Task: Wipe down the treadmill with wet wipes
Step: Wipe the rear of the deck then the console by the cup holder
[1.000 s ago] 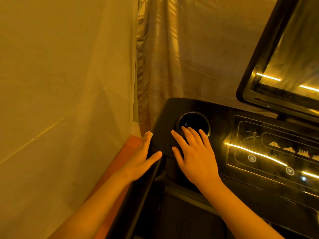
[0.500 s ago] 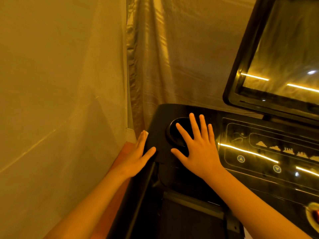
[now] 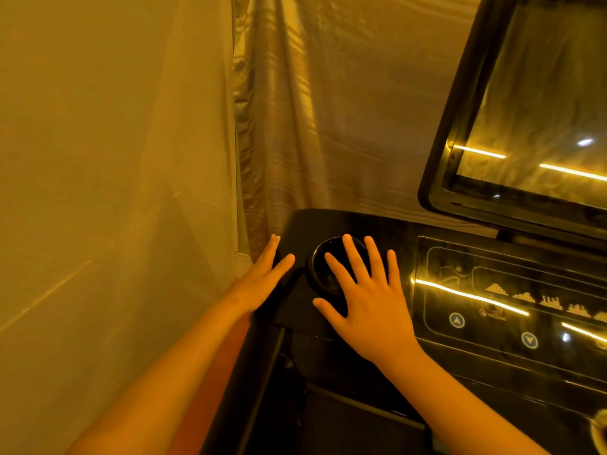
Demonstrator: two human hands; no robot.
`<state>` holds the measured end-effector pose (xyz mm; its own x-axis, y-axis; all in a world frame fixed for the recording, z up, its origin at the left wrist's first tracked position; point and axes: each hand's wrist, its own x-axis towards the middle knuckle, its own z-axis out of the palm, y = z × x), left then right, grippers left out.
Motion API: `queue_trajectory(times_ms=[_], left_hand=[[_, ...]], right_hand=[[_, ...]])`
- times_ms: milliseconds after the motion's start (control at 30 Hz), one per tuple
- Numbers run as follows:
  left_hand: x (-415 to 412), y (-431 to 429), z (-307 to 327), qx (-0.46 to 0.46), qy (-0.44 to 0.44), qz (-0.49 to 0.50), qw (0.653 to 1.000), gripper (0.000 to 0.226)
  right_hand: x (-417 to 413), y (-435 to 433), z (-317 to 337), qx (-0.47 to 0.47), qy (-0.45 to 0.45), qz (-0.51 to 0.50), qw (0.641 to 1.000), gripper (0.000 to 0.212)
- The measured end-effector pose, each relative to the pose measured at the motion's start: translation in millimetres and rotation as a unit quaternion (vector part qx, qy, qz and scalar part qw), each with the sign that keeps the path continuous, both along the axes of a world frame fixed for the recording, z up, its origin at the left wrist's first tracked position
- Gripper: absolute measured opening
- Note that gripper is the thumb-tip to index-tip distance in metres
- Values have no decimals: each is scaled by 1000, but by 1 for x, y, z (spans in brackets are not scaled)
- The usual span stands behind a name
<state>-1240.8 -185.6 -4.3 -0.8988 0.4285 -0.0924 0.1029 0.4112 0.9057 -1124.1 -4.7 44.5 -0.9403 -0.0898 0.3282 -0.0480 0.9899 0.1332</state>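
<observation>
Glossy black treadmill console (image 3: 354,224), striped curtain (image 3: 312,126)

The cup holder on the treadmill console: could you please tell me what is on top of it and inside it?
The right hand lies flat over the cup holder, fingers spread. Its visible left part looks dark and empty; the rest is covered.

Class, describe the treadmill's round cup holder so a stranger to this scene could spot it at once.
Start at the black treadmill console below the tilted screen. At its left end, partly under the flat right hand, sits the cup holder: the only round hollow, unlike the flat arrow buttons.
</observation>
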Motion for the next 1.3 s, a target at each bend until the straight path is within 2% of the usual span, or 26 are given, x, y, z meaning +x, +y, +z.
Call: queue_trajectory(times_ms=[67,167,233,333,400,467,500,633,700,833,900,1133,1300], left_hand=[[9,-6,-8,-10,25,-20,999,101],[30,-8,-12,-40,118,-63,990,99],[25,-2,-5,-44,157,-69,984,88],[-1,17,10,-21,142,-55,988,66],[-19,22,19,16,87,-31,996,60],[-31,20,21,40,36,-21,998,60],[-33,19,21,31,38,-25,998,61],[-33,25,22,-29,137,-54,989,64],[-37,27,23,-40,159,-54,985,65],[-50,29,29,14,83,-32,996,63],[-48,30,27,9,80,-30,996,64],[-3,5,1,-67,238,-76,966,66],[42,-9,-9,-98,281,-90,950,77]], right_hand=[[0,0,-1,-2,2,1,1000,72],[-1,-1,-1,-5,4,1,1000,72],[-1,-1,-2,-2,3,3,1000,72],[-1,0,-1,2,3,0,1000,73],[0,-1,0,-2,5,-1,1000,72],[0,-1,-1,-4,5,-1,1000,72],[0,-1,-1,-2,3,-3,1000,72],[-1,0,-2,-3,4,-4,1000,73],[-1,0,-2,-3,7,-1,1000,73],[-2,-1,-1,2,5,-3,1000,74],[-1,0,-1,0,8,-3,1000,74],[0,-1,-2,-5,17,3,1000,73],[1,-2,-1,-13,26,8,1000,73]])
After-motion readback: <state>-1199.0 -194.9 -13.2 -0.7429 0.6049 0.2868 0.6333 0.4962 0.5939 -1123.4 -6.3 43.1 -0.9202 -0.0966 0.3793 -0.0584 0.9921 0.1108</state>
